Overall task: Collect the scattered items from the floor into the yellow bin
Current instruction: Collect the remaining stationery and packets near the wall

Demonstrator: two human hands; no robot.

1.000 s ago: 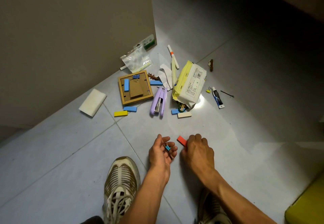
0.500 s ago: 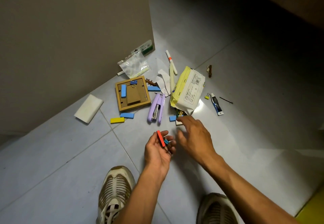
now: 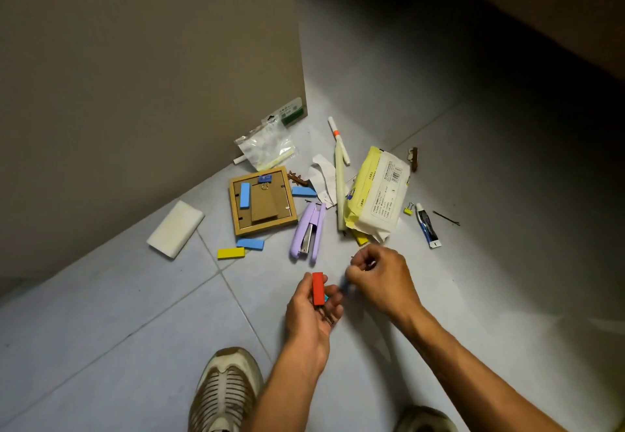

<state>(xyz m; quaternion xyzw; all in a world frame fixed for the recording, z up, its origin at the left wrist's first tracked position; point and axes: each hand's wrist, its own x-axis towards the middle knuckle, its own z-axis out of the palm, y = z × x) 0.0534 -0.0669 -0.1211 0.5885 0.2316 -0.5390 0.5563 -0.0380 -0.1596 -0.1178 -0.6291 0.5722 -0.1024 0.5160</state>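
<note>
Back from the pile, right hand [image 3: 378,279] pinches something small; left hand [image 3: 313,310] holds red block [image 3: 318,288]; most items remain.

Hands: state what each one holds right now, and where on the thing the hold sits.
The left hand cradles a red block in its curled fingers, with small clips beneath it. The right hand is curled round something blurred; what it is cannot be told.

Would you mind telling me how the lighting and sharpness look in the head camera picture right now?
Head view: light falls on the floor clutter around the wipes pack, while the upper right sinks into deep shadow; the right hand is slightly motion-blurred; the red block in the left hand stays sharp.
</note>
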